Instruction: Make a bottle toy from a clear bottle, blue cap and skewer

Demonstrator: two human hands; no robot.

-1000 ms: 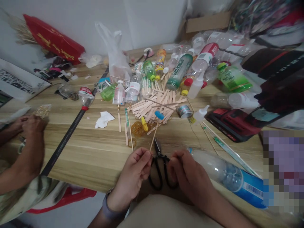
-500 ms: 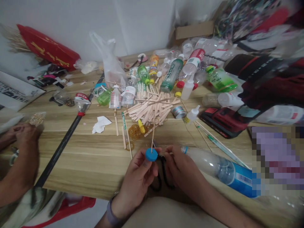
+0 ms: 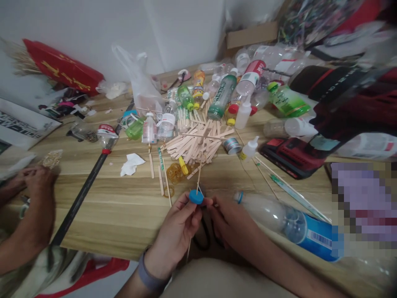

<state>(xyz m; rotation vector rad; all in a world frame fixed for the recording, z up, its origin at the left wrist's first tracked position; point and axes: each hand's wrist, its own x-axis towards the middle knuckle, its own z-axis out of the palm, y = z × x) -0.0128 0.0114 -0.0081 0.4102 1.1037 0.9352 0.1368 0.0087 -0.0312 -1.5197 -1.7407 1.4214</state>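
Note:
A blue bottle cap [image 3: 196, 197] is pinched between the thumb and fingers of my left hand [image 3: 178, 223]. A thin wooden skewer [image 3: 199, 176] rises from the cap, slightly tilted; its upper end blends into the ice-cream sticks behind. Below the hand another thin stick length [image 3: 188, 249] shows. My right hand [image 3: 228, 217] is closed close to the cap's right side, fingertips near those of my left; what it holds, if anything, is hidden. Black loops [image 3: 203, 236], perhaps scissor handles, hang beneath the hands, partly covered.
Loose ice-cream sticks [image 3: 198, 145] lie ahead, by rubber bands [image 3: 175, 172]. Bottles crowd the back. A large bottle [image 3: 279, 215] and a red cordless drill [image 3: 288, 157] are on the right. At left are a black pole [image 3: 82, 196] and another person's hands [image 3: 40, 176].
My right hand has moved left, closer to the cap and my left fingers. The cap has shifted slightly up and left. The other person's hands have moved slightly right in view.

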